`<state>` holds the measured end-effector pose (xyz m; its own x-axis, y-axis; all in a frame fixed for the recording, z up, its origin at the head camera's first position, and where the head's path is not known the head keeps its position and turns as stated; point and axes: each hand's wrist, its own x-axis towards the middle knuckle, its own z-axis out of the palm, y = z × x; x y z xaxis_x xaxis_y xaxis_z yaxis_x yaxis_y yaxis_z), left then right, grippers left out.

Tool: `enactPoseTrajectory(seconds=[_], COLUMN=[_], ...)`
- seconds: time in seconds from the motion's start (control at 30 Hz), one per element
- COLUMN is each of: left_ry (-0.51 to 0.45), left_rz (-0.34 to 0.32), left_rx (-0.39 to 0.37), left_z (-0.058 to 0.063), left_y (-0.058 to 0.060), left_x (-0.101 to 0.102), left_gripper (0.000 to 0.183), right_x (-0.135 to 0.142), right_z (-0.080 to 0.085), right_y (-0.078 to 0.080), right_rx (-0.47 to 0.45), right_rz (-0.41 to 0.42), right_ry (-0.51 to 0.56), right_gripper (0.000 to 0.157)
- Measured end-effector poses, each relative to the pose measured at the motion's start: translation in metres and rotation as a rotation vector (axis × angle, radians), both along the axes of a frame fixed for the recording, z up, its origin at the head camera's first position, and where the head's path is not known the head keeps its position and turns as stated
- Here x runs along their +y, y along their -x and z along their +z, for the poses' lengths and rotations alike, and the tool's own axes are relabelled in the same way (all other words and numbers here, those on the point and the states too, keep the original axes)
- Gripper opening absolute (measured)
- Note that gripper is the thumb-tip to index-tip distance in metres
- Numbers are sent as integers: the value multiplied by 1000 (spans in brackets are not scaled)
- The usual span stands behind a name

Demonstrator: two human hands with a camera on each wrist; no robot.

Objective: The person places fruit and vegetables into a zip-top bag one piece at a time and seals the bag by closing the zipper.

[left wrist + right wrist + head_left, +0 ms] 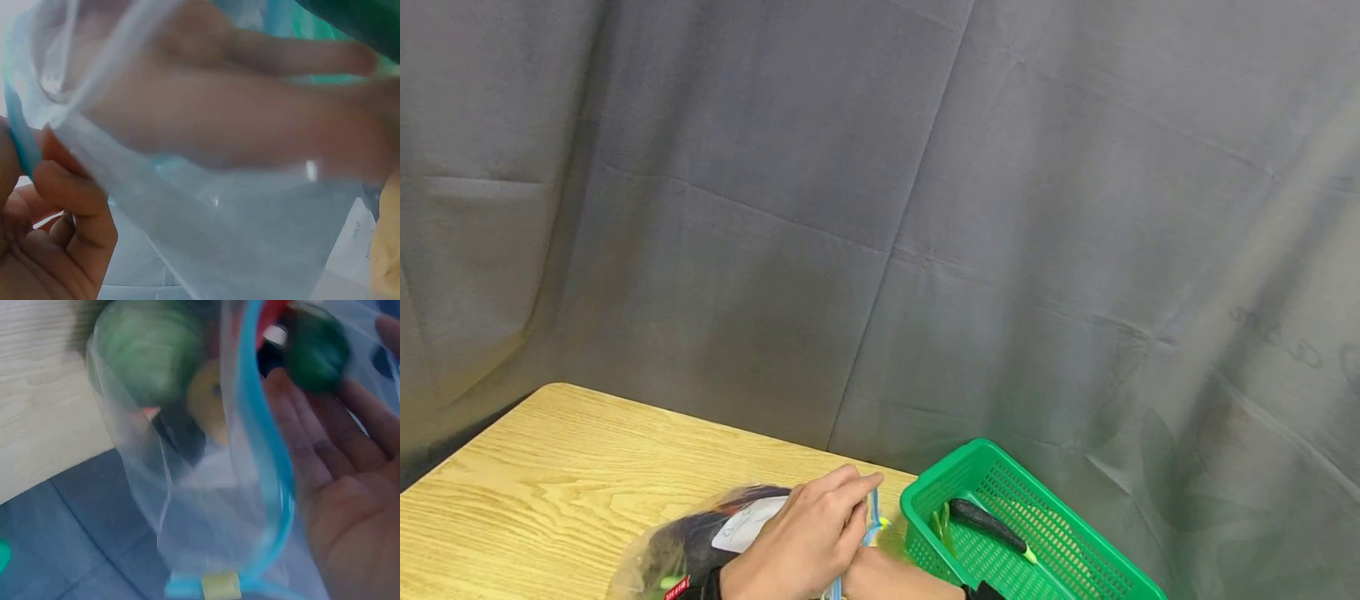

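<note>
A clear zip bag [206, 506] with a blue zip edge and yellow slider lies on the table at the bottom of the head view. My left hand [812, 533] pinches the bag's blue edge; its curled fingers [69, 200] show in the left wrist view. Inside the bag's mouth is my right hand [350, 462], palm up with fingers fairly straight. Its fingertips are right at a dark green vegetable [317, 350]. A pale green cabbage [149, 353] and a round brownish-yellow item [209, 400] show through the plastic. In the head view my left hand covers most of the right.
A green perforated basket [917, 500] stands on the right side of the table, close to my right forearm. In it lie a long dark vegetable [988, 525] and green peppers [943, 527]. Behind the wooden table [587, 450] hangs a grey curtain [880, 208].
</note>
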<state>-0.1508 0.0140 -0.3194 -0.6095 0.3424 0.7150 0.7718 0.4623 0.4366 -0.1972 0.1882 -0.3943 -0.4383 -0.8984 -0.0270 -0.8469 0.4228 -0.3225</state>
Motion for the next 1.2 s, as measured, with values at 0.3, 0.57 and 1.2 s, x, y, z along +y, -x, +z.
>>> enactPoseTrajectory(seconds=[0.3,0.57,1.2], left_ry=[-25,11,21], left_rz=[9,8,-7], left_rx=[-43,-77,-64], left_z=[1,1,-1], left_y=[2,1,-6], left_x=[-5,-5,-9], left_gripper=[23,23,26], right_x=[6,39,166], right_z=[79,86,28], right_y=[-31,-17,70], right_rx=[225,99,-119], right_rz=[90,-58,-780], right_ry=[31,257,-82], right_gripper=[34,32,25])
